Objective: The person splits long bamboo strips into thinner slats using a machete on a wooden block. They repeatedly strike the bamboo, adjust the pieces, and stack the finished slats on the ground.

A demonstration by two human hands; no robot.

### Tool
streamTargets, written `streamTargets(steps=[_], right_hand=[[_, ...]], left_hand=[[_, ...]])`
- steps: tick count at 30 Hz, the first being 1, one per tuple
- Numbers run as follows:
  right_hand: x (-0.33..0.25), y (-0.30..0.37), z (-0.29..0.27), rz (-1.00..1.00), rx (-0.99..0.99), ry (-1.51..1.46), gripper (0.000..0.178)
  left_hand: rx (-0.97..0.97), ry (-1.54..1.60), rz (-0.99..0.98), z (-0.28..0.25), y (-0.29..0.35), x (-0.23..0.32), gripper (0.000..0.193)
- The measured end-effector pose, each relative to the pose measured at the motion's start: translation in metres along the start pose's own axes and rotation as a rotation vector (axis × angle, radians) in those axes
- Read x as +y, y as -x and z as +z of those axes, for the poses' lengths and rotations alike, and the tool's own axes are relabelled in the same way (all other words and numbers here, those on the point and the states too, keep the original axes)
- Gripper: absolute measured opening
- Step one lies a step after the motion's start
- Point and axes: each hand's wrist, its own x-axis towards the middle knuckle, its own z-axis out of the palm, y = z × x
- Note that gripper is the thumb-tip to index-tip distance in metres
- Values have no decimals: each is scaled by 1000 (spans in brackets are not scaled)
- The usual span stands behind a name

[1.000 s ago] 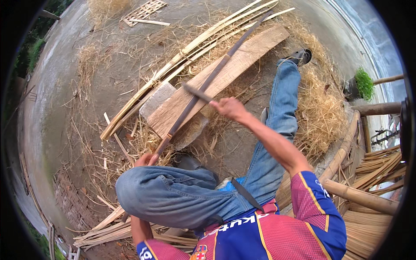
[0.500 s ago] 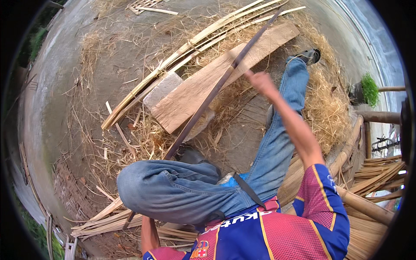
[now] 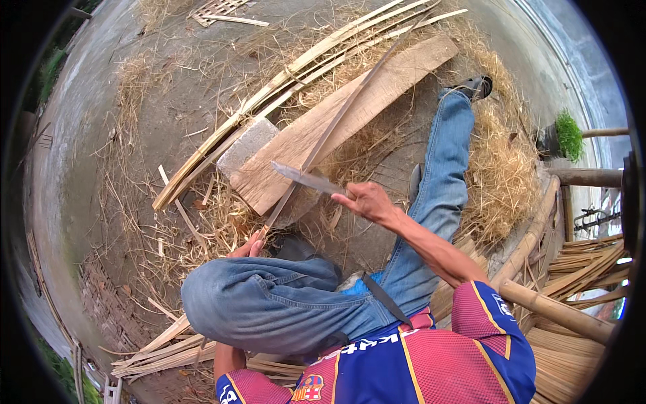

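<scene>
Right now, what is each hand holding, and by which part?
The right hand grips a knife at its handle end; the left hand holds a long strip just past the board's near end.

- You have two hands: your left hand (image 3: 250, 246) and your right hand (image 3: 369, 202).
- You have one knife (image 3: 316, 182).
- You have one long dark strip (image 3: 334, 124).
- You have one wooden board (image 3: 397, 84).
- On your right you have one potted plant (image 3: 568, 135).
- Far left you have one lattice piece (image 3: 225, 10).
- Your pale strips (image 3: 286, 73) beyond the board number several, overlapping too much to count exactly.
</scene>
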Motion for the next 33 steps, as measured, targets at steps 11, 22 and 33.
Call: streamTargets(steps=[11, 22, 33], right_hand=[[15, -47, -43, 228, -203, 77, 62], [136, -73, -116, 493, 362, -6, 81], [-132, 26, 63, -155, -165, -266, 58]], left_hand=[[116, -26, -34, -19, 47, -35, 36], [332, -60, -175, -71, 140, -119, 38], [275, -53, -111, -77, 110, -92, 40]])
